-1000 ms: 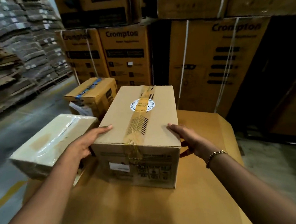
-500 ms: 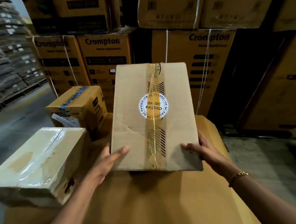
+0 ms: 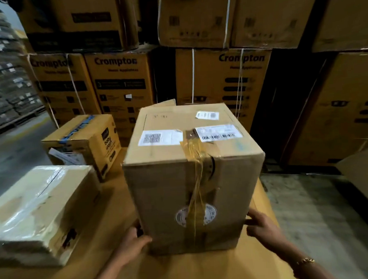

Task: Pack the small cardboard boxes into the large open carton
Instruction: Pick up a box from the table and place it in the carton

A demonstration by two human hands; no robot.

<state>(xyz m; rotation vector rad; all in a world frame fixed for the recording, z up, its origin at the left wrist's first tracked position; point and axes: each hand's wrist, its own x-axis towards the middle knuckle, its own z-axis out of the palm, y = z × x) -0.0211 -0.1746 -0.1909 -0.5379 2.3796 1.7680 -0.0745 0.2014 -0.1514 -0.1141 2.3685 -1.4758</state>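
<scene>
Head view: one view is given.
Taped box (image 3: 191, 181): stood on end at the centre of the brown cardboard surface (image 3: 207, 270).
Left hand (image 3: 133, 240): curled round its lower corner at 7 o'clock, thumb laid on the front face.
Right hand (image 3: 262, 227): clasped round the lower edge at 4 o'clock.
Plastic-wrapped box (image 3: 39, 211): seen at 9 o'clock, apart.
Blue-taped box (image 3: 83, 142): at 10 o'clock.
Crompton cartons (image 3: 120, 85): stacked at 12 o'clock.
</scene>
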